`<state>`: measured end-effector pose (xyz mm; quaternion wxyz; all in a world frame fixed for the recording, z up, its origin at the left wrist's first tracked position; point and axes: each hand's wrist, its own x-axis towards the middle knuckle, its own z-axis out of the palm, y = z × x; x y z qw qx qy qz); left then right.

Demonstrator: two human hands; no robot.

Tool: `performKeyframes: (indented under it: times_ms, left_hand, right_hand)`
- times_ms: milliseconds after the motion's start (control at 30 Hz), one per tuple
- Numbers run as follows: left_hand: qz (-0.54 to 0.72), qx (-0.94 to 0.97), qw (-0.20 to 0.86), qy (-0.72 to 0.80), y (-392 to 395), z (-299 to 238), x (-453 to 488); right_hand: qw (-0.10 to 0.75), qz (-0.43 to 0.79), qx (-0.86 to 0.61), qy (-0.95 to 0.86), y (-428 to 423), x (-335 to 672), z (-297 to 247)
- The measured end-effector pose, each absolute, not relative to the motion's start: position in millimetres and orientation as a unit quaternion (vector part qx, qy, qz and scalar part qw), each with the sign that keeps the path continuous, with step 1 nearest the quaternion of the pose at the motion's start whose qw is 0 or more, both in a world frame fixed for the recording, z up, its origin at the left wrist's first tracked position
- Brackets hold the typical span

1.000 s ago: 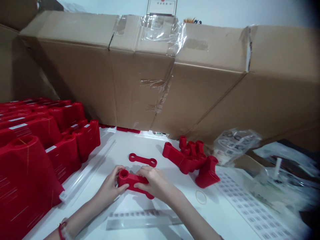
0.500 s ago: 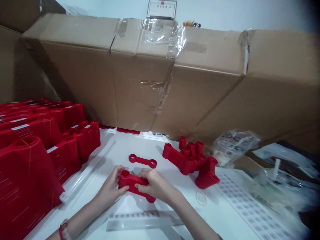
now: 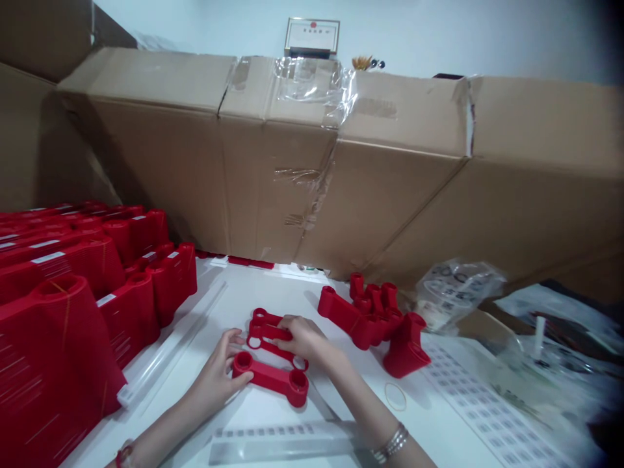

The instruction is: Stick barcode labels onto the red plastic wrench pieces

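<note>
Red plastic double-ring bracket [image 3: 270,380] lies on the white table [image 3: 229,299] near me, my left hand [image 3: 214,370] loosely open with its fingers touching the left collar. My right hand [image 3: 302,338] has moved off it and now rests half-curled on two overlapping thin red links [image 3: 270,335] just beyond; earlier only one link lay there, and both hands clasped the bracket.

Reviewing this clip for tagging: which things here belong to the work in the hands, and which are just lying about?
Seems part of the work:
left hand on thick red two-ring part
right hand on flat red two-ring links

Seems just lying about:
stacked red moulded parts
clustered red parts
rubber band
label sheet
clear plastic bag
cardboard boxes
</note>
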<state>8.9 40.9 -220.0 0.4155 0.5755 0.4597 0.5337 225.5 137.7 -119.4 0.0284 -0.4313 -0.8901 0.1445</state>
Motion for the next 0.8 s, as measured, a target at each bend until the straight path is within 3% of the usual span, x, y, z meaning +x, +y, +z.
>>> performKeyframes:
  times_ms: [300,600,800]
  left_hand:
    - [0.473,0.627,0.408,0.465,35,-205,5]
    - [0.355,0.714,0.273,0.538,88,-177,-11]
    - [0.284,0.754,0.254,0.536,99,-187,-2]
  right_hand:
    - [0.020,0.106,-0.427,-0.898,143,226,-124]
    - [0.029,0.106,-0.426,-0.898,149,238,-118]
    - [0.025,0.100,-0.419,-0.902,148,237,-116]
